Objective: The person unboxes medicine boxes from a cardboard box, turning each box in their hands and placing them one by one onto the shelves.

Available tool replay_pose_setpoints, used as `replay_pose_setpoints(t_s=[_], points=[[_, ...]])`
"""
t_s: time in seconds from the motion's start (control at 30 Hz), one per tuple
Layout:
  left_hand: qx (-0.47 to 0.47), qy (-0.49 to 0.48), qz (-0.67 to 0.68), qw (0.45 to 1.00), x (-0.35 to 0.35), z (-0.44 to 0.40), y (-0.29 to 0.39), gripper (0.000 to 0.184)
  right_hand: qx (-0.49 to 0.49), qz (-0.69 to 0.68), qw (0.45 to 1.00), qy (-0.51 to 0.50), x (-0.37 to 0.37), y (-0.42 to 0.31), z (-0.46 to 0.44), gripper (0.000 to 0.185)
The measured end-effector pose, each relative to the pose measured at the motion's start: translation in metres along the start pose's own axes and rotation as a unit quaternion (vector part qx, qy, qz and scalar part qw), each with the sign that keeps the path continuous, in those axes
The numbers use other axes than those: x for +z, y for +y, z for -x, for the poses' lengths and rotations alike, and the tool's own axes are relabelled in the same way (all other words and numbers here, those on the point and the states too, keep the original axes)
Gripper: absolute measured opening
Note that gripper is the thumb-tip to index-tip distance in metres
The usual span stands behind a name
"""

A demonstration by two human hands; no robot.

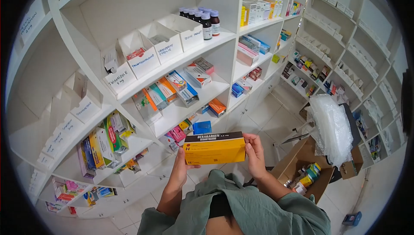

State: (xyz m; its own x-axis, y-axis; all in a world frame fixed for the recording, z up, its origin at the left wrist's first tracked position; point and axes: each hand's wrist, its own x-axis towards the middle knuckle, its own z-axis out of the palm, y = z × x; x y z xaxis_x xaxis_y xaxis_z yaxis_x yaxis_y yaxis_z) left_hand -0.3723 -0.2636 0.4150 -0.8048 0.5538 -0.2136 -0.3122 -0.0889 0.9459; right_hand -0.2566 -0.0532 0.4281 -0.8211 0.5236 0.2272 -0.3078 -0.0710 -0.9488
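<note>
A yellow medicine box (214,150) with a dark top strip is held up in front of my body, its printed face toward me. The strip reads "DEXAHARSEN 0.5 mg". My left hand (181,166) grips the box at its left end, fingers under the lower corner. At the right end, my right hand (255,151) pinches the edge, thumb on the front. Just behind the box, a blue box (202,127) lies at the edge of a lower shelf.
White shelves (189,53) with labelled bins (168,48), brown bottles (206,25) and medicine boxes stand ahead and left. More shelving (345,36) lines the right. A cardboard carton (284,166) with packages stands on the floor at right, near bubble wrap (331,127).
</note>
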Motion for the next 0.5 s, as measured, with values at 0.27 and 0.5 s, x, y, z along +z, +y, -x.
replay_pose_setpoints(t_s=[0.27, 0.5], points=[[-0.016, -0.05, 0.036, 0.998, -0.032, -0.05, 0.009, 0.055, 0.024, -0.048, 0.998, 0.043, 0.036, 0.031, -0.022, 0.041], [-0.028, -0.073, 0.03, 0.996, -0.026, -0.087, 0.02, 0.05, 0.123, -0.121, 0.984, 0.052, 0.028, 0.038, -0.039, 0.044]])
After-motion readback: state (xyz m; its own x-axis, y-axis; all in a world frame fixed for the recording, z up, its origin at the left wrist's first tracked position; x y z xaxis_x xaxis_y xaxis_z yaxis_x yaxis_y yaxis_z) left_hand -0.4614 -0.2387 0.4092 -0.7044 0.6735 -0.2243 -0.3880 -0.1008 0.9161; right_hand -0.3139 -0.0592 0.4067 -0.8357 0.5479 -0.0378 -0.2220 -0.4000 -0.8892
